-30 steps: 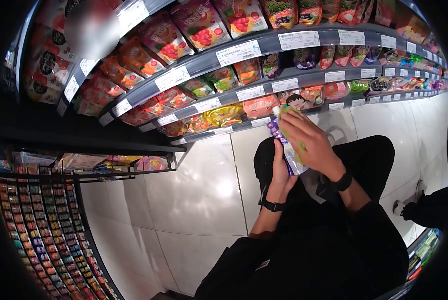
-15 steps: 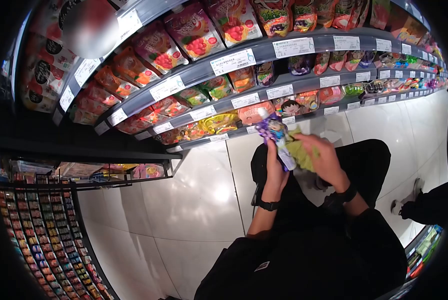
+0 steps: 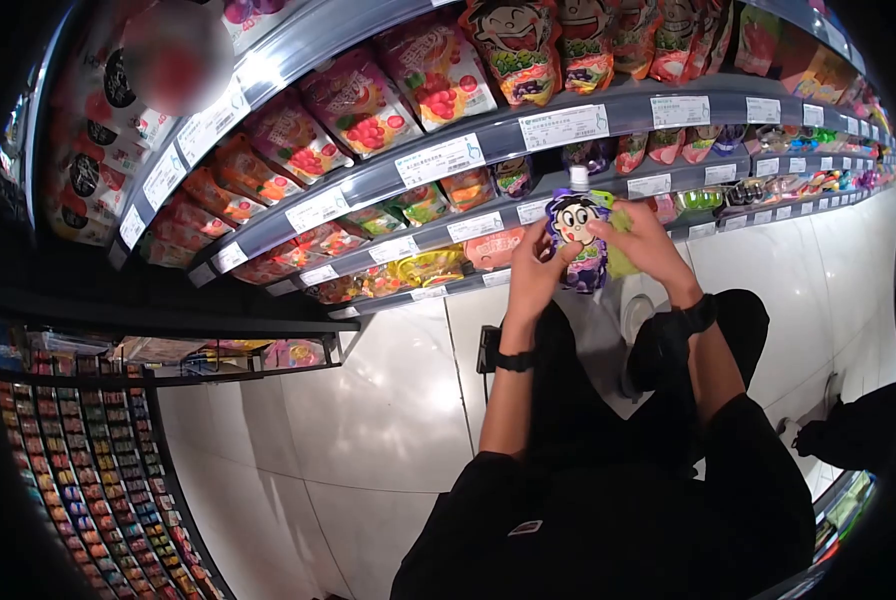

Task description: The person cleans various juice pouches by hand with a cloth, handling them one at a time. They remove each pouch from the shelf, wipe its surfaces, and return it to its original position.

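A purple spouted pouch (image 3: 586,277) with a cartoon face on its front and a white cap is held upright before the lower shelves. My left hand (image 3: 534,272) grips its left side, thumb across the front. On the other side, my right hand (image 3: 650,252) is closed with its thumb on the pouch's front. A yellow-green cloth (image 3: 621,264) is bunched in that right hand, against the pouch's right edge. The fingers behind the pouch and cloth are hidden.
Curved shelves carry price tags (image 3: 563,124) and rows of candy bags (image 3: 435,80). A rack of small packets (image 3: 88,460) stands at lower left. Pale floor tiles (image 3: 378,400) lie below. Another person's leg (image 3: 858,430) shows at right.
Both hands have risen toward the shelves with the pouch. The pouch has gone from tilted to upright, its face now toward me. The cloth has moved from its front to its right edge.
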Available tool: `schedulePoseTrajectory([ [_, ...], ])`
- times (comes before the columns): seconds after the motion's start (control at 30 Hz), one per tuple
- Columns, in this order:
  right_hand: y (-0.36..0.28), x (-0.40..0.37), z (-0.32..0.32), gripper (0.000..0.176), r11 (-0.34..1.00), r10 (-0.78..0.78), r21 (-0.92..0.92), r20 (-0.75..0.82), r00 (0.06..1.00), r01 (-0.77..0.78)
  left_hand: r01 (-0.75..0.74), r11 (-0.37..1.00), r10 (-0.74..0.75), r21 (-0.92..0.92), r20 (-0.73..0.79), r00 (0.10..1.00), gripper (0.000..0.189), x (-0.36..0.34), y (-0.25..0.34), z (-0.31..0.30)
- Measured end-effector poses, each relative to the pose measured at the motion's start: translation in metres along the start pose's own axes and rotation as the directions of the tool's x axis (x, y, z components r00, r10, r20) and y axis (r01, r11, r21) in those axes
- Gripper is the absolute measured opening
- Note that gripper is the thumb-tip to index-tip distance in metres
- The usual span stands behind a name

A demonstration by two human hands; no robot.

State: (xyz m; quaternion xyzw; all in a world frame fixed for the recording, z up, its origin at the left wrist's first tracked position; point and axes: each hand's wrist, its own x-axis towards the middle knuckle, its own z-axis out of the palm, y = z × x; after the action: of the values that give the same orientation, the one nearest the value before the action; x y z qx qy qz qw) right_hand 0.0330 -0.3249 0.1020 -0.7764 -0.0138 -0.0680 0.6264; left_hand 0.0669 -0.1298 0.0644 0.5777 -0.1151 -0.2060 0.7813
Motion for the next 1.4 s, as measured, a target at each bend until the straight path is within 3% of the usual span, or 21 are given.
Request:
schedulePoseTrajectory([
  [0.03, -0.008, 0.009, -0.003, 0.031, 0.99, 0.115, 0.075, 0.038, 0.993, -0.118, -0.063, 0.996, 0.063, 0.056, -0.003, 0.998, 0.035, 0.008, -0.003, -0.001],
  [0.07, -0.012, 0.02, -0.007, 0.033, 0.961, 0.225, 0.143, 0.084, 0.971, -0.235, -0.066, 0.996, 0.067, 0.055, -0.006, 0.998, 0.035, 0.016, -0.005, -0.001],
  [0.13, -0.006, 0.041, -0.013, 0.035, 0.988, 0.152, 0.02, 0.013, 0.988, -0.152, -0.146, 0.968, 0.183, 0.206, -0.174, 0.968, 0.026, 0.031, -0.005, 0.001],
  [0.2, -0.007, 0.059, -0.015, 0.046, 0.95, -0.1, -0.312, -0.224, 0.969, 0.026, -0.249, 0.916, 0.336, 0.314, -0.262, 0.905, 0.023, 0.048, -0.007, 0.004],
  [0.23, -0.002, 0.068, -0.012, 0.038, 0.929, -0.24, -0.343, -0.271, 0.932, 0.139, -0.234, 0.923, 0.326, 0.306, -0.296, 0.898, 0.021, 0.053, -0.009, 0.002],
  [0.27, 0.003, 0.078, -0.013, 0.038, 0.93, -0.24, -0.34, -0.265, 0.934, 0.142, -0.217, 0.929, 0.314, 0.299, -0.33, 0.89, 0.019, 0.056, -0.01, -0.001],
  [0.33, 0.02, 0.096, -0.016, 0.028, 0.867, -0.066, -0.493, -0.251, 0.966, -0.069, -0.206, 0.931, 0.31, 0.3, -0.358, 0.881, 0.018, 0.058, -0.011, -0.007],
  [0.37, 0.043, 0.108, -0.014, 0.024, 0.802, -0.195, -0.596, -0.185, 0.963, 0.048, -0.2, 0.933, 0.308, 0.3, -0.377, 0.874, 0.016, 0.059, -0.012, -0.009],
  [0.47, 0.028, 0.12, 0.002, 0.024, 0.772, -0.137, -0.635, -0.197, 0.971, -0.02, -0.243, 0.939, 0.323, 0.242, -0.383, 0.865, 0.02, 0.06, -0.006, -0.006],
  [0.6, 0.048, 0.128, 0.002, 0.022, 0.654, -0.247, -0.753, -0.119, 0.962, 0.075, -0.2, 0.957, 0.27, 0.209, -0.398, 0.877, 0.022, 0.056, 0.006, -0.007],
  [0.63, 0.055, 0.127, -0.001, 0.023, 0.632, -0.198, -0.772, -0.078, 0.977, 0.066, -0.234, 0.841, 0.43, 0.488, -0.342, 0.835, 0.02, 0.056, 0.006, -0.012],
  [0.67, 0.061, 0.128, 0.0, 0.023, 0.631, -0.195, -0.773, -0.079, 0.978, 0.063, -0.248, 0.648, 0.566, 0.72, -0.238, 0.789, 0.018, 0.058, 0.005, -0.015],
  [0.73, 0.049, 0.13, 0.002, 0.024, 0.69, -0.261, -0.723, -0.209, 0.942, 0.031, -0.277, 0.663, 0.575, 0.696, -0.235, 0.784, 0.016, 0.057, 0.009, -0.009],
  [0.8, 0.043, 0.134, 0.002, 0.026, 0.654, -0.318, -0.752, -0.182, 0.931, 0.076, -0.207, 0.845, 0.383, 0.494, -0.287, 0.878, 0.017, 0.05, 0.013, -0.006],
  [0.83, 0.041, 0.136, 0.003, 0.028, 0.619, -0.372, -0.776, -0.153, 0.916, 0.121, -0.239, 0.84, 0.4, 0.486, -0.258, 0.88, 0.02, 0.049, 0.014, -0.005],
  [0.87, 0.041, 0.139, 0.004, 0.028, 0.619, -0.375, -0.776, -0.153, 0.914, 0.124, -0.154, 0.895, 0.31, 0.419, -0.335, 0.889, 0.023, 0.044, 0.014, -0.003],
  [0.93, 0.047, 0.143, 0.004, 0.031, 0.635, -0.301, -0.768, -0.15, 0.942, 0.081, -0.177, 0.832, 0.369, 0.527, -0.286, 0.885, 0.022, 0.043, 0.003, -0.015],
  [1.1, 0.054, 0.146, 0.002, 0.032, 0.603, -0.263, -0.794, -0.109, 0.959, 0.075, -0.13, 0.859, 0.336, 0.495, -0.353, 0.873, 0.024, 0.039, -0.005, -0.025],
  [1.2, 0.046, 0.136, -0.002, 0.032, 0.667, -0.33, -0.733, -0.133, 0.935, 0.131, -0.136, 0.918, 0.293, 0.372, -0.407, 0.865, 0.024, 0.041, -0.006, -0.024],
  [1.27, 0.027, 0.123, 0.0, 0.027, 0.65, -0.29, -0.757, -0.172, 0.941, 0.062, -0.224, 0.759, 0.477, 0.611, -0.288, 0.83, 0.023, 0.044, -0.01, -0.025],
  [1.4, 0.021, 0.085, -0.007, 0.026, 0.743, -0.352, -0.659, -0.24, 0.905, 0.114, -0.192, 0.822, 0.432, 0.536, -0.368, 0.823, 0.022, 0.053, 0.01, -0.003],
])
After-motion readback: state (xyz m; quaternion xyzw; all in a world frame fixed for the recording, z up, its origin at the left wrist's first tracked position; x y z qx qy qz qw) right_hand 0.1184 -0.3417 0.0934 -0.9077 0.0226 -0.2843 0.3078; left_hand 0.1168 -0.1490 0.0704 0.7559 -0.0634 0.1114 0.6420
